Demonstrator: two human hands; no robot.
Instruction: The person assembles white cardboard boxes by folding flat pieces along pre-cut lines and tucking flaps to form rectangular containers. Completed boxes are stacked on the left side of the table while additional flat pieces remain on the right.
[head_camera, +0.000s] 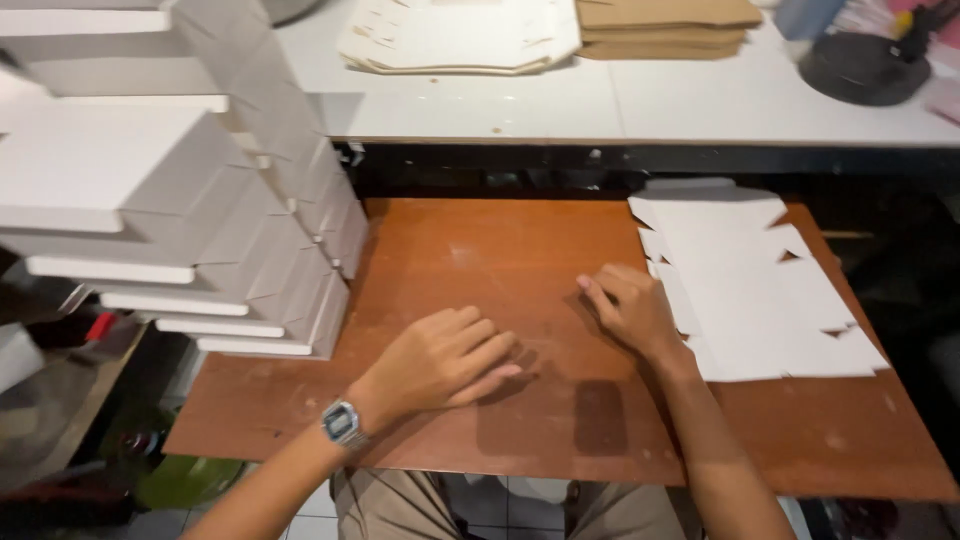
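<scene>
- Two bare hands rest on a worn reddish-brown wooden work board (480, 260): the left hand (445, 358), a square metal wristwatch (341, 423) on its wrist, lies palm down with fingers loosely together and holding nothing.
- Just right of it, the right hand (628, 305) has curled fingertips pressed to the near edge of a stack of flat white die-cut cardboard box blanks (755, 290); nothing is gripped or lifted.
- By the look of it, the work stands at picking up a fresh blank; the next move would call for peeling one sheet off the stack and sliding it to the bare wood between the hands.
- Well left of the left fingers leans a tall stack of finished white folded cardboard boxes (200, 200), closed and unlabelled.
- Beyond both sets of fingertips, on a white tabletop (620, 110), lie a pile of cream flat cardboard sheets (460, 35) and a pile of brown flat cardboard sheets (665, 25).
</scene>
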